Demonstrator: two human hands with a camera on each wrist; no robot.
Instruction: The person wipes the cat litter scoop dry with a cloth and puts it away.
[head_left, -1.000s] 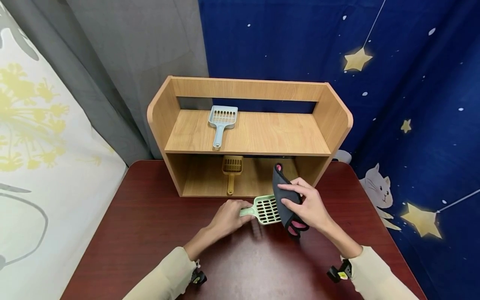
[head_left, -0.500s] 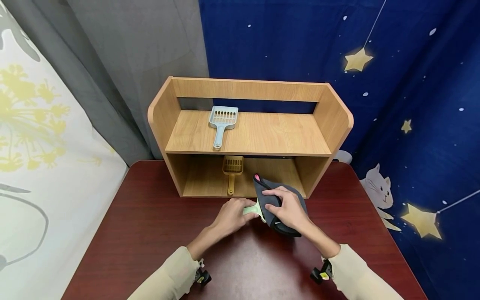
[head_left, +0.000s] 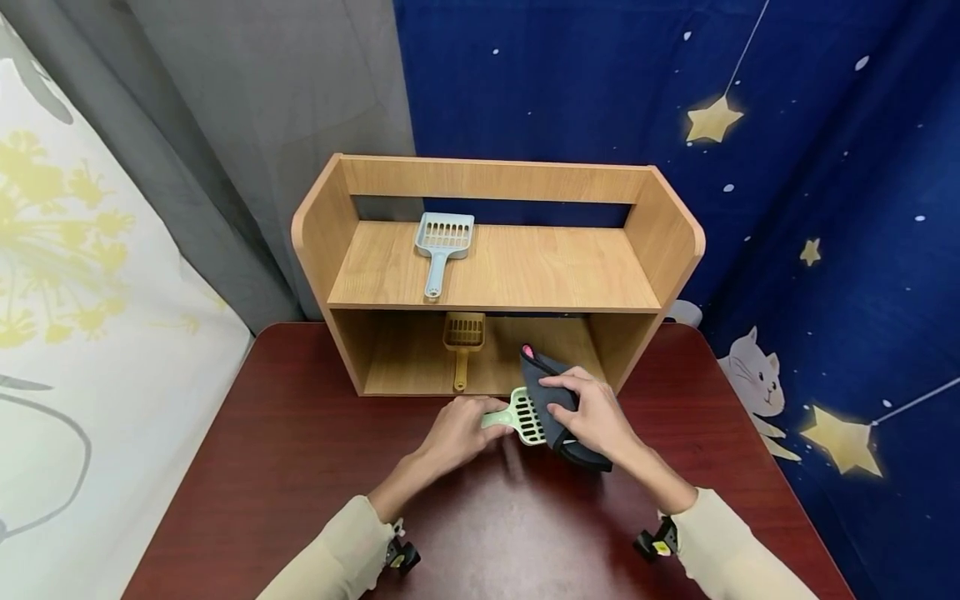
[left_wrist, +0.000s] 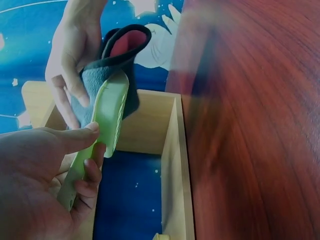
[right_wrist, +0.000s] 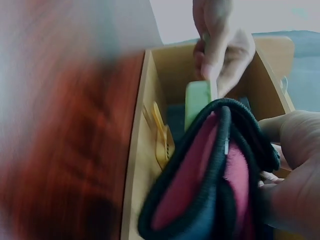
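Observation:
My left hand (head_left: 461, 425) grips the handle of a pale green slotted litter scoop (head_left: 528, 417), held just in front of the shelf's lower level. Around the outer part of the scoop's head lies a folded dark grey cloth (head_left: 543, 402) with black edging and a pink inner side. My right hand (head_left: 592, 412) pinches this cloth from outside, thumb on the near face. The scoop's far end is hidden under it. In the left wrist view the scoop (left_wrist: 111, 107) appears edge-on, tucked against the cloth (left_wrist: 92, 80). Pink folds of the cloth (right_wrist: 187, 185) fill the right wrist view's lower middle.
A two-level wooden shelf (head_left: 525, 267) stands at the back of the dark red table (head_left: 300, 467). A light blue litter scoop (head_left: 437, 271) lies on its upper level, a brownish-yellow one (head_left: 461, 367) on the lower. Curtains hang behind.
The right hand first slid the cloth left over the green scoop's head, close to the handle, then drew it partly back right, baring some slots. The left hand has stayed nearly still.

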